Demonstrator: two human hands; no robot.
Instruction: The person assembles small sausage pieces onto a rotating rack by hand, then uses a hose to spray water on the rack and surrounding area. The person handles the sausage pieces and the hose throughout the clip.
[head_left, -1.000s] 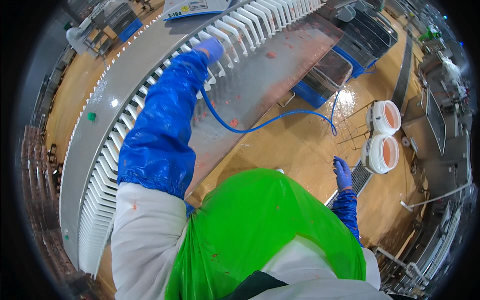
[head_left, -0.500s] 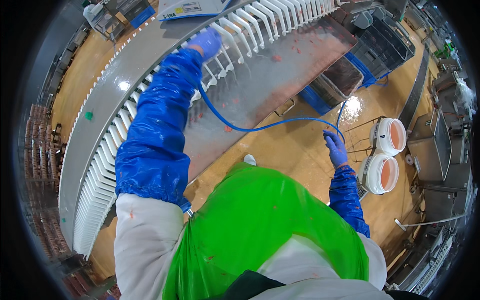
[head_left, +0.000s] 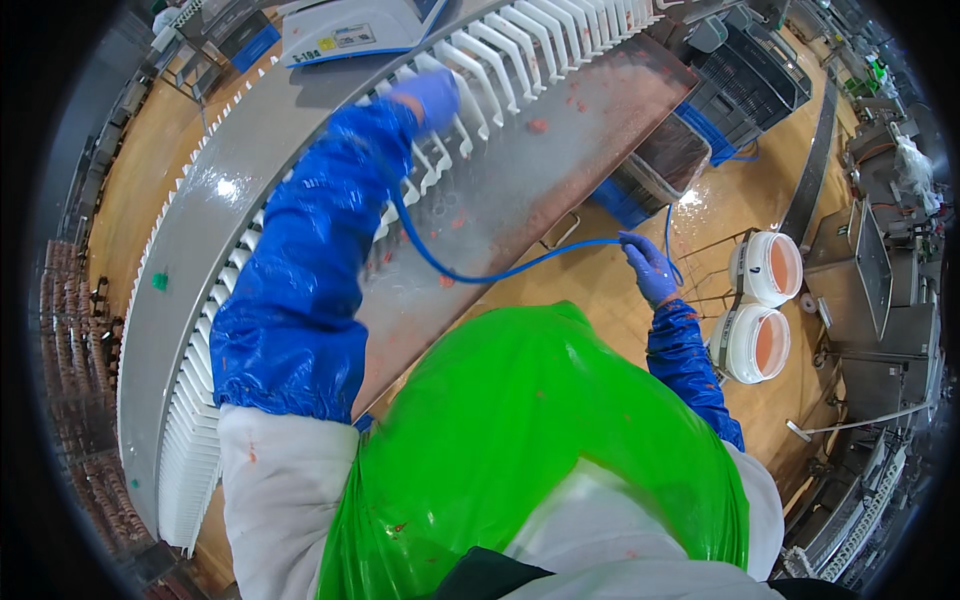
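My left hand [head_left: 434, 98], in a purple glove and blurred, is over the white slats [head_left: 480, 75] of a curved conveyor. What its fingers do, and whether anything is in them, is hidden. A blue hose [head_left: 470, 277] comes out from beneath my left forearm, sags over the wet metal tray [head_left: 520, 190], and runs to my right hand [head_left: 650, 270]. That hand, also gloved in purple, is closed around the hose above the floor. Small pink scraps [head_left: 538, 126] lie on the tray.
A scale-like device [head_left: 360, 30] sits on the conveyor's metal top [head_left: 200, 250]. Beyond the tray stand a grey bin [head_left: 665, 160] and a black crate [head_left: 750, 85]. Two white buckets [head_left: 770, 268] with pink insides are at the right, near steel equipment [head_left: 860, 270].
My left hand has moved slightly right along the slats. My right hand has come left and up with the hose, whose sag has shifted. The whole view has shifted a little.
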